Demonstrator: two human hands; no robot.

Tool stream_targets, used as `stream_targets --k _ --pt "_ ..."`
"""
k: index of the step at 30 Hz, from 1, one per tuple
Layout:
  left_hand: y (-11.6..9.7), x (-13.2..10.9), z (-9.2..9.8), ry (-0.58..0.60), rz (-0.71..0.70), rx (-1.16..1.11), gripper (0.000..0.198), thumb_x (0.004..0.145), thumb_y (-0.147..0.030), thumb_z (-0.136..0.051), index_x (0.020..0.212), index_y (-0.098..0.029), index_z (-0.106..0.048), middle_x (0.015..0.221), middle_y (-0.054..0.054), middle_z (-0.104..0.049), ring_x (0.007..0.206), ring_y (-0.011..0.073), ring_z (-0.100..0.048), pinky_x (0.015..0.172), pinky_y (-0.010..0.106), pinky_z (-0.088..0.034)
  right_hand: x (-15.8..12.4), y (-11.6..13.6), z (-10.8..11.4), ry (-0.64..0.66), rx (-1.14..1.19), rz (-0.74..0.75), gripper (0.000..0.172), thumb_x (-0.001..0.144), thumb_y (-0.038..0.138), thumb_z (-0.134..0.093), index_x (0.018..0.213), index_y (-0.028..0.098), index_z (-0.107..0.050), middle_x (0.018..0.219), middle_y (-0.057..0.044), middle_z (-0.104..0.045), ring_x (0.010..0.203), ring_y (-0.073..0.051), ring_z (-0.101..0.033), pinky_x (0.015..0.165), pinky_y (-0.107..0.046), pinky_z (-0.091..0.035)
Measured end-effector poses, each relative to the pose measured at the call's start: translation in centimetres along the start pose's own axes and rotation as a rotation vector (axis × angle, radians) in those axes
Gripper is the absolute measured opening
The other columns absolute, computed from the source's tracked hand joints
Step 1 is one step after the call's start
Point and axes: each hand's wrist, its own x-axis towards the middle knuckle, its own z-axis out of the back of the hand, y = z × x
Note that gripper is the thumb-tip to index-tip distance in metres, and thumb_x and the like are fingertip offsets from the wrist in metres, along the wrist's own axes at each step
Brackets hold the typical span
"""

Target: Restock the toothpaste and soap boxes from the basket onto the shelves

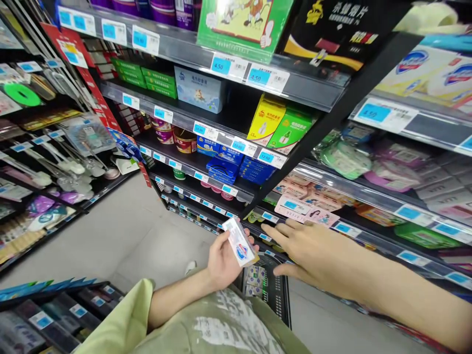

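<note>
My left hand [223, 263] is closed around a small white soap box [238, 241] with a blue and red oval logo, held in front of my body. My right hand [300, 248] reaches out over the right side, palm down, with its fingers stretched and nothing in them. It hovers close to the lower shelves, apart from the soap box. Beneath both hands is a black shopping basket [277, 290], partly hidden. Several small patterned packs [255, 279] lie inside it. White and yellow soap packs [413, 69] with a similar oval logo sit on the upper right shelf.
Ahead, shelves hold yellow [267, 118] and green boxes [293, 129], blue boxes [223, 169] and round tins [185, 141]. Price-tagged shelf edges [313, 86] jut toward me. Hanging brushes [73, 164] line the left rack. Grey floor [140, 231] lies between the racks.
</note>
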Motion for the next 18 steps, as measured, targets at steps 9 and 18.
stream_targets --k 9,18 --pt "-0.4 -1.2 -0.5 0.247 -0.125 0.872 0.09 0.072 -0.036 -0.088 0.149 -0.028 -0.042 0.124 0.007 -0.064 0.11 0.025 -0.062 0.096 0.038 -0.05 2.3 0.8 1.0 0.223 0.594 -0.177 0.063 0.099 0.057 -0.05 0.151 0.023 -0.037 0.082 -0.006 -0.068 0.073 -0.024 -0.066 0.057 -0.028 -0.038" --pt "-2.9 -1.2 -1.6 0.306 -0.499 1.538 0.103 0.065 -0.021 -0.089 0.154 -0.029 -0.036 0.145 0.011 -0.055 0.13 0.0301 -0.056 0.112 0.045 -0.046 2.4 -2.0 -1.2 0.116 1.14 -0.301 0.047 0.095 0.048 -0.06 0.133 0.027 -0.044 0.076 0.002 -0.064 0.068 -0.017 -0.062 0.059 -0.027 -0.049"
